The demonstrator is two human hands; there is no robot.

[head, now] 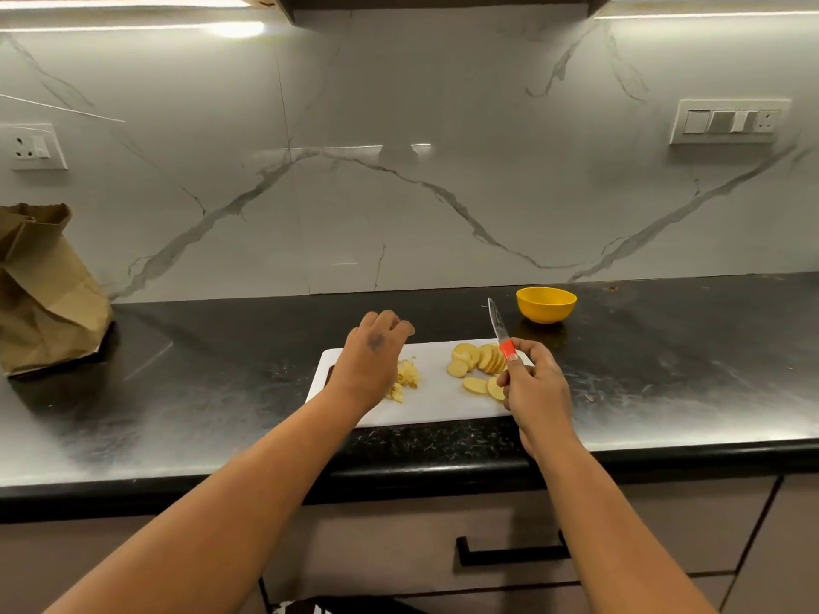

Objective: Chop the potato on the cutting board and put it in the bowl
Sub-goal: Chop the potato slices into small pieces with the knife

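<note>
While the right hand (pixel 534 383) grips the knife (pixel 500 329) by its red handle, blade tipped up and pointing toward 12 o'clock, no cut is under way; the edge is clear of the food, prob. lifted between strokes or for safety while the other hand works. Left hand (pixel 376 352) sits over the board's 9 o'clock end, knuckles up, fingers curled downward at the far side; whether they pinch anything I can't tell, since the fingertips are hidden. Just under its wrist, at approx. 4 o'clock from the hand, lies a small heap of chopped potato bits (pixel 405 379), so the hand looks placed to gather or steady that pile. Round potato slices (pixel 476 363) fan out at the board's 3 o'clock side, touching and overlapping, a few loose ones nearer the front edge by the knife hand; these still look uncut into small pcs. White cutting board (pixel 434 405) lies near the counter's front edge, w/ the yellow bowl (pixel 546 303) off the board at about 1 o'clock, close enough for a short transfer. No potato shows in the bowl, though its inside is only partly visible. Judging by this, chopping is partway done. A brown paper bag (pixel 42 285) stands far off at 9 o'clock on the black counter (pixel 687 356).
</note>
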